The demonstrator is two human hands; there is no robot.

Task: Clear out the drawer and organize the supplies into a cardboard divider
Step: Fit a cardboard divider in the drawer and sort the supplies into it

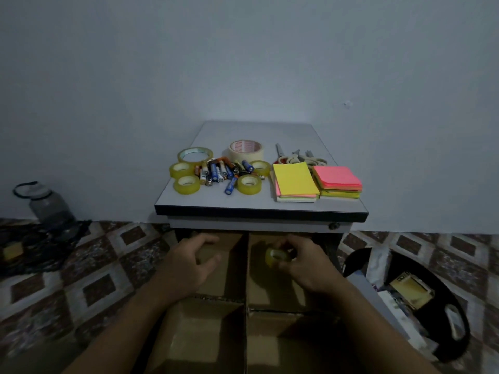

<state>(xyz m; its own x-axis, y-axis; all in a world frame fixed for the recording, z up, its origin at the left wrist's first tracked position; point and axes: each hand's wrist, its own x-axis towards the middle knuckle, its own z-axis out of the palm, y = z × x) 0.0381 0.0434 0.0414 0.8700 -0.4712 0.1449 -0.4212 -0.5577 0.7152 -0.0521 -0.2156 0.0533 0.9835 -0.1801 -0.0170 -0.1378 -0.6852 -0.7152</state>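
Note:
A cardboard divider (246,287) with several compartments sits on the floor below me. My right hand (299,261) grips a small yellowish tape roll (275,256) over the far right compartment. My left hand (190,261) hovers with fingers apart over the far left compartment and holds nothing. On the small table (259,210) lie several tape rolls (248,184), a heap of batteries (220,171), a wide masking tape roll (246,149), scissors (299,157) and two stacks of sticky notes, one topped yellow (295,182) and one topped pink (337,179). The closed drawer (251,225) is under the tabletop.
A dark water bottle (47,203) stands on the patterned floor at the left by the wall, next to a dark heap. A black bag (432,306) with paper items lies at the right of the divider.

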